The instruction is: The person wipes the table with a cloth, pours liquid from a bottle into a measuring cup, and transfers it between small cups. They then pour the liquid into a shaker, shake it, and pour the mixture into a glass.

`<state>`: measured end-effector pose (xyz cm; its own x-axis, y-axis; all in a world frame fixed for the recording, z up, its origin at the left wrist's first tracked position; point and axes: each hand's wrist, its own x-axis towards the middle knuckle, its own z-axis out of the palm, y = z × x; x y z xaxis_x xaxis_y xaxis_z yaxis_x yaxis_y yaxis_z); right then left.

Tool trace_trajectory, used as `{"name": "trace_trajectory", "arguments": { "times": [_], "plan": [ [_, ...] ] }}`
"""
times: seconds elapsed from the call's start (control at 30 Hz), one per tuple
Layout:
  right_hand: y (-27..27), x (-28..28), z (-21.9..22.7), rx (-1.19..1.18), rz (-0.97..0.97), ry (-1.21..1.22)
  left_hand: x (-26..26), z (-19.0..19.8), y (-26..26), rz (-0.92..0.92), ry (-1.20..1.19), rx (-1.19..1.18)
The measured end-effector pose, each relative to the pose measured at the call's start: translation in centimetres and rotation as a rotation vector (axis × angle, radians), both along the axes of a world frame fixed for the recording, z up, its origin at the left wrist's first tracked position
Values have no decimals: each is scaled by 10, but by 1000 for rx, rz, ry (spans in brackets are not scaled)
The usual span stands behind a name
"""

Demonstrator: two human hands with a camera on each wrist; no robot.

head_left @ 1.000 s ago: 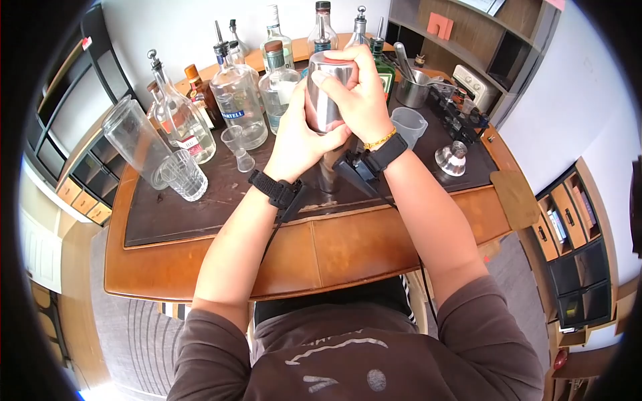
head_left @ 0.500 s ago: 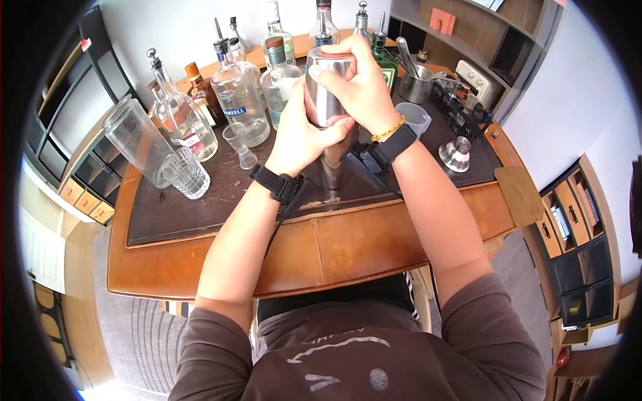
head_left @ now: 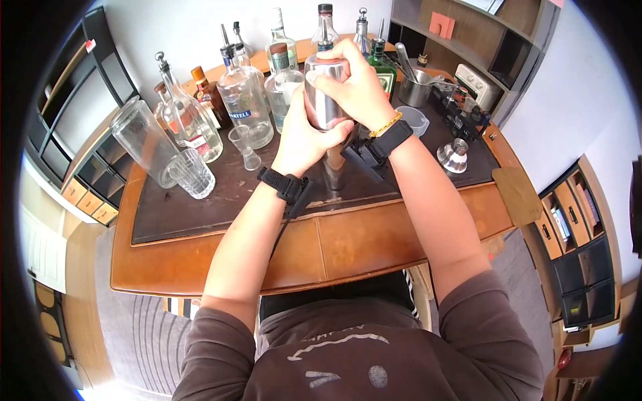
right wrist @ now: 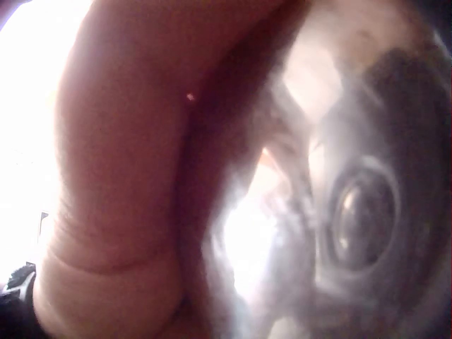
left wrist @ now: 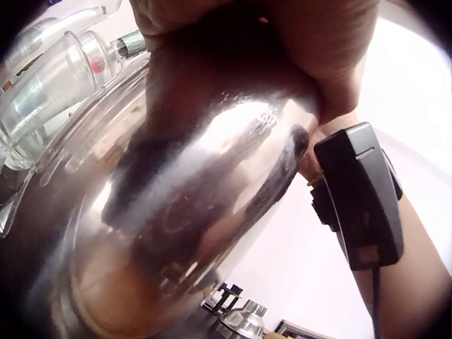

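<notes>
In the head view, both hands hold a shiny metal shaker tin (head_left: 326,93) upside down above the desk. My left hand (head_left: 302,139) wraps its lower left side, the thumb lying across the front near the bottom. The right hand (head_left: 358,90) grips the top and right side, fingers over the flat end and thumb on the front. Below the hands shows another metal shaker tin (head_left: 335,172), standing on the dark desk top; its upper part is hidden behind the fingers. The curved metal fills much of both wrist views.
Several glass bottles (head_left: 244,100) line the back. At left stand a tall mixing glass (head_left: 142,137) and a cut-glass tumbler (head_left: 192,175); a glass jigger (head_left: 249,148) is nearer. To the right are a plastic cup (head_left: 413,121), a metal shaker top (head_left: 453,156) and a metal pot (head_left: 416,92) with tools.
The right wrist has shifted slightly right and now overlaps more of the plastic cup. Both hands keep their grip on the upper tin. The head view has shifted a little.
</notes>
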<state>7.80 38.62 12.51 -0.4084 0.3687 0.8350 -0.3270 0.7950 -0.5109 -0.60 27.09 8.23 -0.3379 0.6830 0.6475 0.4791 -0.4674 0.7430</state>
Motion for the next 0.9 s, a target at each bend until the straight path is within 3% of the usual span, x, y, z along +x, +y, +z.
{"name": "trace_trajectory", "arguments": {
  "times": [0.13,0.3,0.4,0.43,0.6,0.7,0.8,0.87,0.9],
  "plan": [
    [-9,6,2,-102,31,-155,-2,0,0,-6,21,9],
    [-13,11,-1,-149,42,-151,-2,2,2,-2,37,-34],
    [-13,14,-13,-48,48,32,0,3,2,-60,-9,-27],
    [-18,24,-23,-269,281,3,-2,2,2,-64,-4,-29],
    [-32,53,-78,-523,227,21,-9,15,-4,-141,-28,-44],
    [-39,58,-91,-664,250,-299,-2,37,-7,-63,48,-25],
    [-47,51,-93,-641,145,-413,4,56,-1,16,94,35],
    [-45,46,-102,-640,134,-376,4,66,1,77,224,-53],
    [-46,44,-104,-627,99,-359,6,65,0,73,195,48]
  ]
}}
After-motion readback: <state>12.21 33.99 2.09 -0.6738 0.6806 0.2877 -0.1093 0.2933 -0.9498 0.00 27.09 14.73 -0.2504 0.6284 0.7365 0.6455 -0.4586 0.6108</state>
